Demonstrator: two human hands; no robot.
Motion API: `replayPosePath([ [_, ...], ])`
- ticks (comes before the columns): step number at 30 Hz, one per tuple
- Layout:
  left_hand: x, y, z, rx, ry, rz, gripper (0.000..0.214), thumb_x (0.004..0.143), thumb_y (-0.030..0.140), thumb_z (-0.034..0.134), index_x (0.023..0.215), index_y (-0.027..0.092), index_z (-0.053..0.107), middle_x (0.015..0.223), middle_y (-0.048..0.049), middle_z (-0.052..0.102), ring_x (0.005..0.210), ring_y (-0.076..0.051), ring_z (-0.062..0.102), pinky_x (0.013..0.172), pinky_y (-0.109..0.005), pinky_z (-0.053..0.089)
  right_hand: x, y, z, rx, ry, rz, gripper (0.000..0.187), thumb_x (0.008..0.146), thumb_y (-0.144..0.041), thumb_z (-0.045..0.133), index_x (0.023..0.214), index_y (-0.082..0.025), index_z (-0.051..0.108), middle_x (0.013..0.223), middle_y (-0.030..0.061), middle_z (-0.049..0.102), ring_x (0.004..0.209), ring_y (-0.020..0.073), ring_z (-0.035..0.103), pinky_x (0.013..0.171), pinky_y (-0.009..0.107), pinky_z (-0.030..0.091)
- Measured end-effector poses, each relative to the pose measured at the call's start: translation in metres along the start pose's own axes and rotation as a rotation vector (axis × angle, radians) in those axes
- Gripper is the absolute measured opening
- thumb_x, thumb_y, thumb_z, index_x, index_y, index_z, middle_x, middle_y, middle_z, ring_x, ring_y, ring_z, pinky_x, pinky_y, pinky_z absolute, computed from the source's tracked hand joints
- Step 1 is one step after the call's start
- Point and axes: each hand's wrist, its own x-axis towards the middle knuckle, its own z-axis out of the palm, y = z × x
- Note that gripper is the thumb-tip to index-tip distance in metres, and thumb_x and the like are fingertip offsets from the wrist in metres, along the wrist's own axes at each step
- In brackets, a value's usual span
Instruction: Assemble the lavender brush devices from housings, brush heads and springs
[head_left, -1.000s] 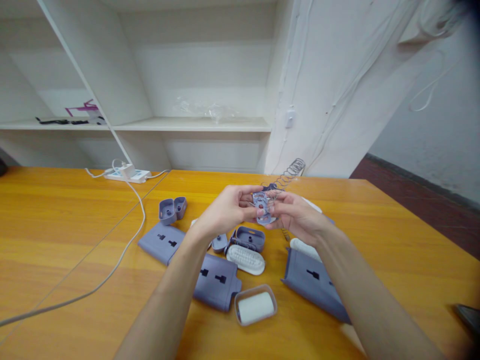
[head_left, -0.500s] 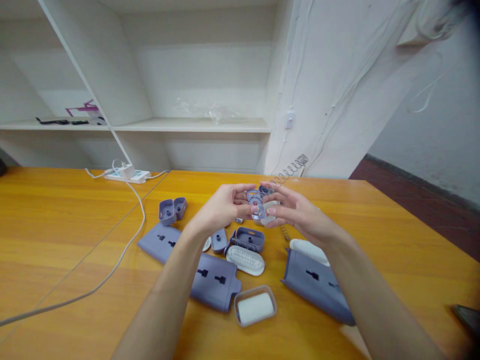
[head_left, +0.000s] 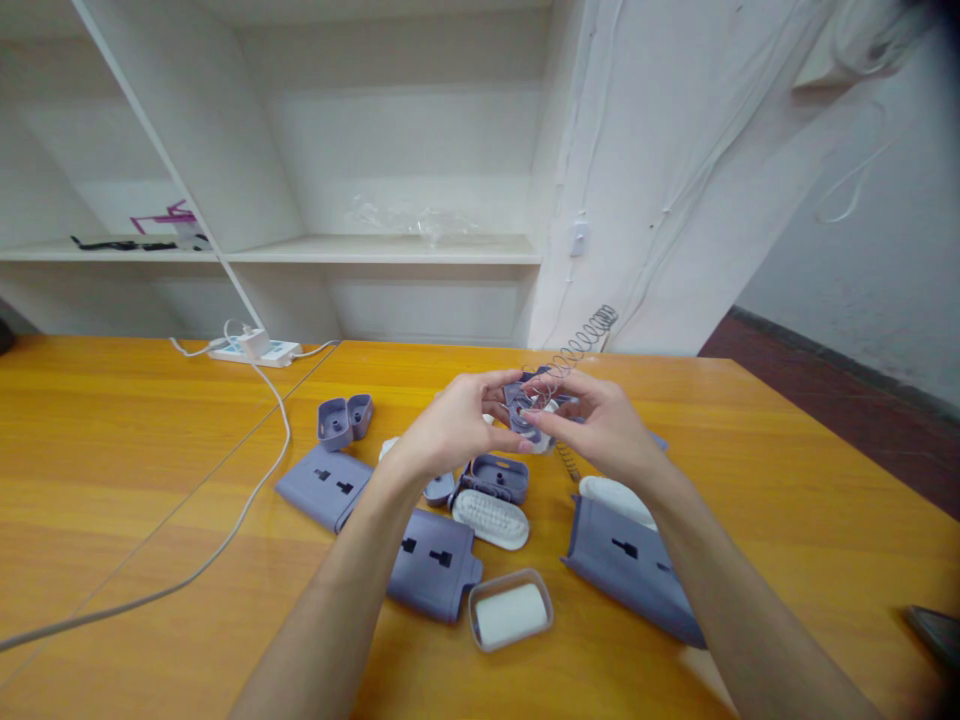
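Over the middle of the table, my left hand (head_left: pixel 457 420) closes its thumb and fingers around the left side of a small purple-grey plastic part (head_left: pixel 517 408). My right hand (head_left: pixel 600 420) pinches the same part from the right, its thumb lying across the front. Fingers hide much of the part, and its exact kind cannot be made out. A coiled wire (head_left: pixel 581 340) passes behind my right fingers; more coil shows below them. Under the hands sit an open purple-grey plastic case (head_left: pixel 501 478) and a white oval piece with a bumpy top (head_left: pixel 491 518).
Flat purple-grey panels with black cut-outs lie left (head_left: pixel 322 485) and right (head_left: pixel 630 560). Nearer me is a clear tray (head_left: pixel 512 645) holding a white block. Small purple cups (head_left: pixel 345 422), a power strip (head_left: pixel 259 350) and its cable (head_left: pixel 281 440) are at left. White shelves stand behind.
My hands have come closer together around the part. It has turned, and my right thumb now presses over its front. The coiled wire has shifted slightly.
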Motion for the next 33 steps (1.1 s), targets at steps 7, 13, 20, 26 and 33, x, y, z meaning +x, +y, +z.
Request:
replayPosePath([
  [7,-0.003,0.002,0.005,0.285,0.064,0.017,0.085,0.06,0.018,0.082,0.138,0.015,0.05,0.104,-0.0118,0.071,0.094,-0.025,0.066,0.082,-0.036,0.053,-0.001,-0.008,-0.006,-0.043,-0.059,-0.02,0.032,0.073,-0.024,0.075,0.104,-0.026,0.071,0.099,0.0041,0.068,0.081,0.0192,0.064,0.063,0.03,0.055],
  [13,0.002,-0.002,0.009,0.341,0.15,0.049,0.076,0.063,0.022,0.081,0.133,0.015,0.055,0.095,-0.0097,0.073,0.091,-0.024,0.067,0.084,-0.037,0.052,0.002,-0.002,-0.004,-0.18,0.041,-0.061,0.022,0.074,-0.028,0.077,0.095,-0.024,0.073,0.085,0.0027,0.068,0.074,0.0183,0.064,0.066,0.033,0.053],
  [20,0.002,-0.001,0.012,0.352,0.237,0.13,0.071,0.063,0.022,0.083,0.129,0.018,0.057,0.09,-0.0063,0.071,0.087,-0.023,0.068,0.081,-0.035,0.054,0.0,-0.005,-0.002,-0.218,0.146,-0.086,0.021,0.074,-0.03,0.077,0.095,-0.026,0.074,0.094,0.0041,0.073,0.086,0.0232,0.067,0.077,0.038,0.053],
  [26,0.003,0.002,0.018,0.363,0.285,0.191,0.065,0.067,0.02,0.08,0.128,0.022,0.058,0.094,-0.0059,0.071,0.088,-0.022,0.067,0.081,-0.035,0.055,0.001,-0.011,-0.002,-0.214,0.197,-0.038,0.017,0.074,-0.031,0.076,0.09,-0.027,0.074,0.089,0.0037,0.072,0.084,0.0249,0.067,0.077,0.04,0.053],
  [33,0.007,-0.002,0.024,0.401,0.346,0.218,0.068,0.069,0.018,0.078,0.132,0.019,0.055,0.099,-0.0078,0.071,0.084,-0.021,0.067,0.082,-0.036,0.056,0.002,-0.01,0.002,-0.123,0.256,0.042,0.015,0.073,-0.032,0.075,0.087,-0.026,0.072,0.085,0.0036,0.073,0.082,0.0248,0.068,0.077,0.042,0.054],
])
